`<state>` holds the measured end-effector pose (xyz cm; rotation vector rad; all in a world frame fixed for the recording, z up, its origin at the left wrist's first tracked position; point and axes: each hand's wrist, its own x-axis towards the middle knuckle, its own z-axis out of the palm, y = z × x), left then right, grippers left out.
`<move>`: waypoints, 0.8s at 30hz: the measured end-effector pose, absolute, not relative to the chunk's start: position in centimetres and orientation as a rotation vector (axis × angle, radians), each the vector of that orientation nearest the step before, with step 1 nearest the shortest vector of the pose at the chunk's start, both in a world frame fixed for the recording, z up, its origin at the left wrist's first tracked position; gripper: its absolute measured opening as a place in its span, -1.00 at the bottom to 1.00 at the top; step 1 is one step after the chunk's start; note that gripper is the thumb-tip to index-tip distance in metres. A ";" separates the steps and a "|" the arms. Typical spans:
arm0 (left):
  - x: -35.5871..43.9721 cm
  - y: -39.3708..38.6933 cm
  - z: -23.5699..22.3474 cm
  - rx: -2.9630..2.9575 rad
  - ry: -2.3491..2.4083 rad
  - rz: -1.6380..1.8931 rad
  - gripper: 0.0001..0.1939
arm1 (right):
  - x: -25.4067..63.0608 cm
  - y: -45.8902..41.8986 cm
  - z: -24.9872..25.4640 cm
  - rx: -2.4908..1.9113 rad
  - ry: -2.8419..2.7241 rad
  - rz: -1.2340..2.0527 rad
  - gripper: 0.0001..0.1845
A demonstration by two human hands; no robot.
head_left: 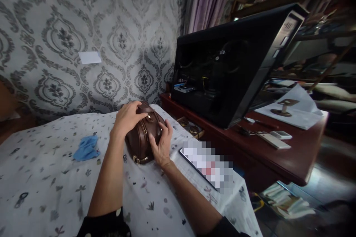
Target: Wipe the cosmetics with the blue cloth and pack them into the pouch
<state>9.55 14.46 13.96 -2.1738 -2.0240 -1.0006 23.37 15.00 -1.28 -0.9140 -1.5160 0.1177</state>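
Observation:
A small brown leather bag point(139, 141) with a gold zipper lies on a bed covered by a white patterned sheet point(50, 177). My left hand point(128, 117) rests on top of the bag, fingers curled over its upper edge near the zipper pull. My right hand point(161, 143) clasps the bag's near right side, fingers pressed against the leather. Both hands hold the bag between them.
A crumpled blue cloth point(86, 148) lies left of the bag. A phone point(207, 163) sits at the bed's right edge. Beside the bed a dark red desk point(278, 155) carries an open black computer case point(230, 63), small tools and papers. Books lie on the floor point(289, 202).

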 end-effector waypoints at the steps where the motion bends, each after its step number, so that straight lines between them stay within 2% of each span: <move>1: 9.1 14.1 14.2 -2.161 -2.067 -0.955 -0.59 | 23.4 15.0 -1.3 -0.904 -1.535 0.106 -0.41; 6: 8.8 13.4 15.2 -2.044 -2.179 -0.762 -0.80 | 23.5 15.1 -1.3 -0.903 -1.556 0.062 -0.32; 13: 9.8 14.2 14.8 -1.929 -2.095 -0.716 -0.74 | 23.1 15.3 -1.5 -0.944 -1.541 0.033 -0.38; 24: 9.8 13.8 15.2 -2.067 -1.969 -0.711 -0.74 | 23.2 15.4 -1.5 -0.937 -1.539 0.043 -0.38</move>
